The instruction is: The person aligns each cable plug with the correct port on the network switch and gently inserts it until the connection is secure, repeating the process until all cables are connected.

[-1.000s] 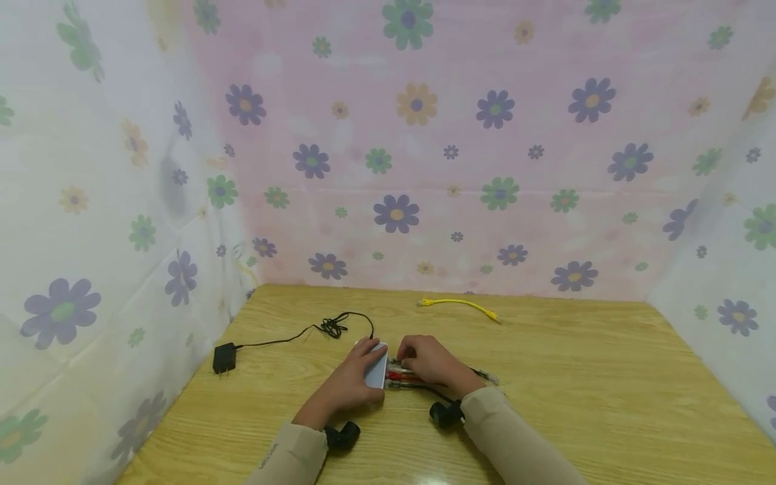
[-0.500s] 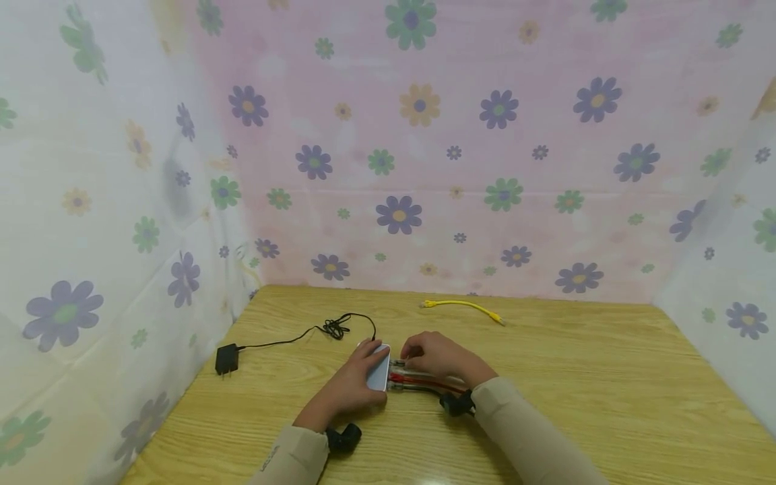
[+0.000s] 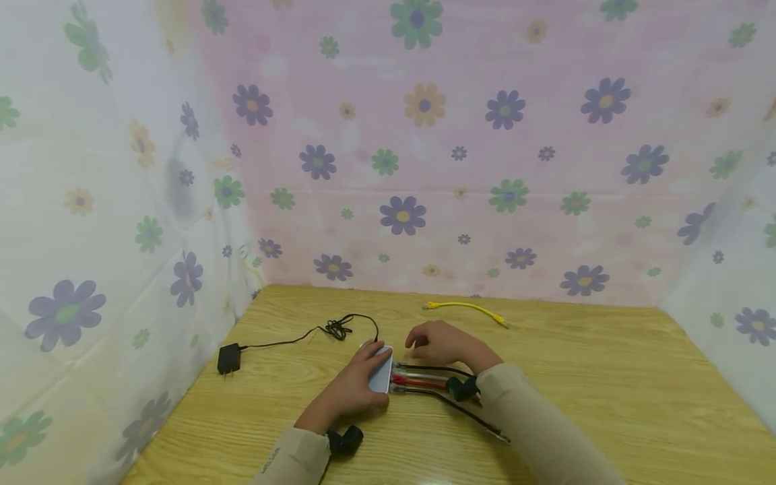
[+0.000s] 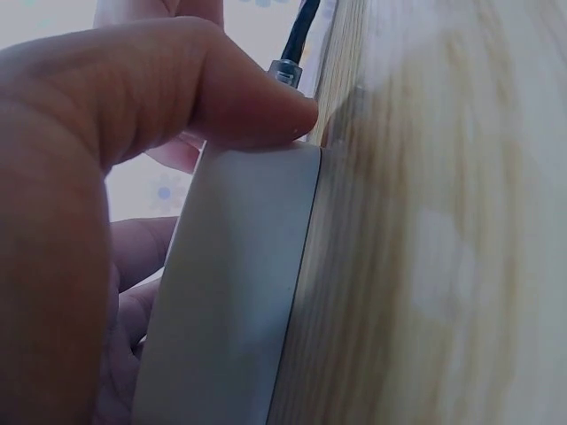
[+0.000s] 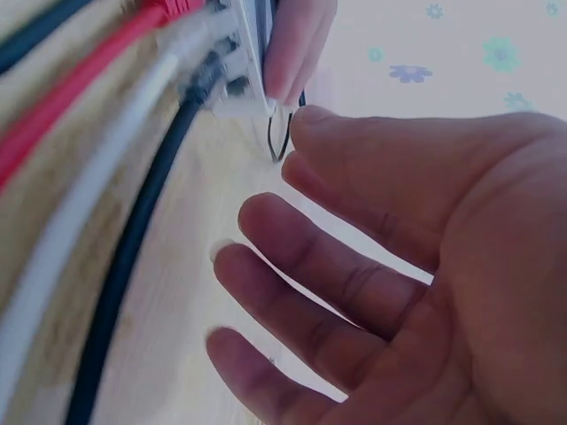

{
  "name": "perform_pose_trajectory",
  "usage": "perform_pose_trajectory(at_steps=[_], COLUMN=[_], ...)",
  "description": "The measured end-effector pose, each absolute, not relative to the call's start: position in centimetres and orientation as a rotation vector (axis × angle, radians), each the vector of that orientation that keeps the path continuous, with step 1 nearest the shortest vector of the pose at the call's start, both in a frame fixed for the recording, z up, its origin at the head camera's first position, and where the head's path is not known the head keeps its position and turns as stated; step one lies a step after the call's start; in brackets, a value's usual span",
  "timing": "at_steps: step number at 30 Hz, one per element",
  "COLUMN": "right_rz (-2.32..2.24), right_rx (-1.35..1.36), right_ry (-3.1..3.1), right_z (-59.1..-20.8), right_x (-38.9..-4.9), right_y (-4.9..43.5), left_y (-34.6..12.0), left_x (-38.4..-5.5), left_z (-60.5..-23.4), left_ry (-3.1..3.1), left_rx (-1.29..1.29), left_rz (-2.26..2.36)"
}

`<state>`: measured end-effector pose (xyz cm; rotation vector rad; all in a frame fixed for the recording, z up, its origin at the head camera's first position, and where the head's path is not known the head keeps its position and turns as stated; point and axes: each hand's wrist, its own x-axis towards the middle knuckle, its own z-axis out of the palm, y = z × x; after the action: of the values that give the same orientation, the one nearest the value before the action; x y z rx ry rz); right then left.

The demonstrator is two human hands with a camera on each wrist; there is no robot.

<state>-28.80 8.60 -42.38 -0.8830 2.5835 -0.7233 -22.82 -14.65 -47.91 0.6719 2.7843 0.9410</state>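
Note:
A small white network switch lies flat on the table, its row of ports facing right. My left hand grips it, the thumb pressed on the near end and the fingers over the top and far side. Black, white and red Ethernet cables are plugged in side by side; the right wrist view shows the red cable, the white cable and a black cable. Just behind the cables, my right hand hovers with loosely bent fingers, holding nothing.
A yellow Ethernet cable lies toward the back of the table. At left sits a black power adapter; its thin cord runs to the switch's far side. Flowered cloth encloses the back and sides.
My right hand has let go of the rearmost black cable by its plug and lifted away backward and to the right. My left hand stays on the switch. More of the front black cable shows.

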Motion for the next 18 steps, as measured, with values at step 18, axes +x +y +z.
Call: perform_pose_trajectory(at_steps=[18], right_rz=[-0.763], right_rx=[-0.795], right_ry=[2.731], right_z=[-41.9], right_x=[-31.8], right_y=[9.4], left_y=[-14.6], left_x=[-22.6], left_z=[-47.8], left_ry=[2.794], left_rx=[0.675], left_rz=[0.948])
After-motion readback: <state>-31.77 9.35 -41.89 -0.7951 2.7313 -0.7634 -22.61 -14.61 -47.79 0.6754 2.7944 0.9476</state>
